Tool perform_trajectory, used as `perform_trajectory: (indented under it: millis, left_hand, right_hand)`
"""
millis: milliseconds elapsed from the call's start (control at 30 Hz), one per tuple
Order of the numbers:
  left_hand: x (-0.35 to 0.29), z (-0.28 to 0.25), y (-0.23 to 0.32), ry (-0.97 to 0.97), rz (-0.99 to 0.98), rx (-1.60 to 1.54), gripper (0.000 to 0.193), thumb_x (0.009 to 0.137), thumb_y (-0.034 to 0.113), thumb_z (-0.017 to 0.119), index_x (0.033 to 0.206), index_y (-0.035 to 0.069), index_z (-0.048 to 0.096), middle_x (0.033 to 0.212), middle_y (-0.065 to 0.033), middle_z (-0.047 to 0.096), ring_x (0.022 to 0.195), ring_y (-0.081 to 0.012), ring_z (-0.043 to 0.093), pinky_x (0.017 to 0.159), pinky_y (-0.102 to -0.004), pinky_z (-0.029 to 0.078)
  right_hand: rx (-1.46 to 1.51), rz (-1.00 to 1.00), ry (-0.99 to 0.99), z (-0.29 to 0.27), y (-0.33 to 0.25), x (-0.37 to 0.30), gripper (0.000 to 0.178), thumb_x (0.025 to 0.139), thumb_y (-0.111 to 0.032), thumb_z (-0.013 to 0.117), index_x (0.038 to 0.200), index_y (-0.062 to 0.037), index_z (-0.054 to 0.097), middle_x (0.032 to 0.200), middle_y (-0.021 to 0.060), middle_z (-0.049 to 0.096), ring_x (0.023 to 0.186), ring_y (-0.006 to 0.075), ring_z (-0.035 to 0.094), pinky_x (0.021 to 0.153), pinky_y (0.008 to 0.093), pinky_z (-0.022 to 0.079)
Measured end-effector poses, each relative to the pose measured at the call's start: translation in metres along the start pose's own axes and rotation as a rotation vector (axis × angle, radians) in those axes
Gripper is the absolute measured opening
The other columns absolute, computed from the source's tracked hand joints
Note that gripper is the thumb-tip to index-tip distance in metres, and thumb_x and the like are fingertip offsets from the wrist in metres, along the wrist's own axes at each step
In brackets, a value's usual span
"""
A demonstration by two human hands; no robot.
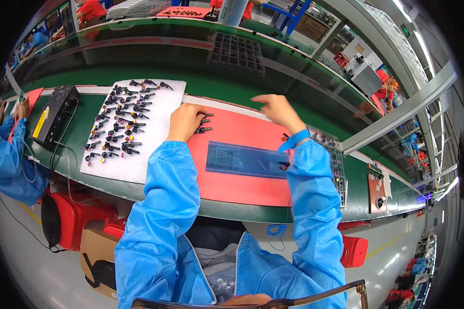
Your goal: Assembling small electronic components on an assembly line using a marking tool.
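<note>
While the left hand (184,121) rests curled on the red mat (242,185), its fingers closed over small dark parts (204,122) at the mat's far left corner, the right hand (277,110) hovers loosely open above the mat's far edge, holding nothing visible. A careless sweep could scatter those parts onto the white sheet (154,129) left of the mat. The mat lies on a green conveyor bench (77,134) in a busy assembly hall.
</note>
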State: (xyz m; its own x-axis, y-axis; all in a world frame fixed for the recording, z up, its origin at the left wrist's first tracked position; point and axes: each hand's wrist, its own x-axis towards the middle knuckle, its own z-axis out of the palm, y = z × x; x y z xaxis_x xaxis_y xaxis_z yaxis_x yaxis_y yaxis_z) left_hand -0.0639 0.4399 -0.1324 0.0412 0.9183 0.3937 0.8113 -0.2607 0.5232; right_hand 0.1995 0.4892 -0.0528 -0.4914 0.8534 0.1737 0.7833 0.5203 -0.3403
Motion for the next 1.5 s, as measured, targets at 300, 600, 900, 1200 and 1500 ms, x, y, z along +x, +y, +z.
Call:
perform_trajectory:
  millis: [300, 600, 900, 1200, 1500]
  left_hand:
    - [-0.003, 0.000, -0.001, -0.021, -0.024, -0.010, 0.015, 0.078, 0.013, 0.062, 0.091, 0.010, 0.069, 0.084, -0.0087, 0.065, 0.080, -0.0261, 0.061, 0.070, -0.0358, 0.049]
    - [-0.003, 0.002, 0.000, 0.003, 0.038, 0.037, 0.015, 0.078, 0.012, 0.061, 0.090, 0.010, 0.069, 0.081, -0.0096, 0.065, 0.078, -0.0274, 0.061, 0.070, -0.0367, 0.049]
    - [-0.003, 0.000, 0.001, -0.017, 0.002, 0.027, 0.015, 0.078, 0.014, 0.061, 0.091, 0.011, 0.069, 0.079, -0.0106, 0.065, 0.077, -0.0280, 0.061, 0.070, -0.0374, 0.049]
    - [-0.004, -0.006, 0.003, -0.008, -0.010, -0.015, 0.013, 0.078, 0.016, 0.060, 0.084, 0.010, 0.070, 0.081, -0.0127, 0.065, 0.078, -0.0313, 0.062, 0.071, -0.0409, 0.049]
    - [-0.002, 0.001, -0.002, 0.031, 0.006, -0.026, 0.014, 0.080, 0.012, 0.057, 0.087, 0.008, 0.069, 0.084, -0.0130, 0.065, 0.078, -0.0320, 0.062, 0.070, -0.0416, 0.049]
  right_hand:
    - [-0.119, 0.394, -0.340, -0.020, 0.057, -0.059, 0.015, 0.067, -0.005, 0.067, 0.082, -0.0005, 0.067, 0.073, 0.0131, 0.067, 0.072, 0.0249, 0.067, 0.066, 0.0344, 0.053]
    - [-0.243, 0.568, -0.221, 0.012, 0.091, -0.062, 0.014, 0.068, -0.006, 0.071, 0.074, 0.0055, 0.065, 0.069, 0.0179, 0.066, 0.050, 0.0213, 0.064, 0.047, 0.0281, 0.053]
    - [-0.126, 0.259, 0.034, 0.018, 0.051, -0.026, 0.033, 0.061, -0.021, 0.077, 0.082, 0.0022, 0.067, 0.071, 0.0156, 0.066, 0.066, 0.0224, 0.066, 0.063, 0.0308, 0.052]
    - [0.274, 0.247, -0.116, 0.034, -0.002, 0.006, 0.016, 0.061, -0.015, 0.074, 0.066, 0.0000, 0.069, 0.061, 0.0102, 0.066, 0.057, 0.0162, 0.065, 0.056, 0.0263, 0.051]
    - [0.338, 0.239, 0.007, 0.052, -0.026, 0.039, 0.014, 0.064, -0.012, 0.072, 0.069, 0.0002, 0.067, 0.064, 0.0125, 0.066, 0.057, 0.0161, 0.065, 0.056, 0.0263, 0.051]
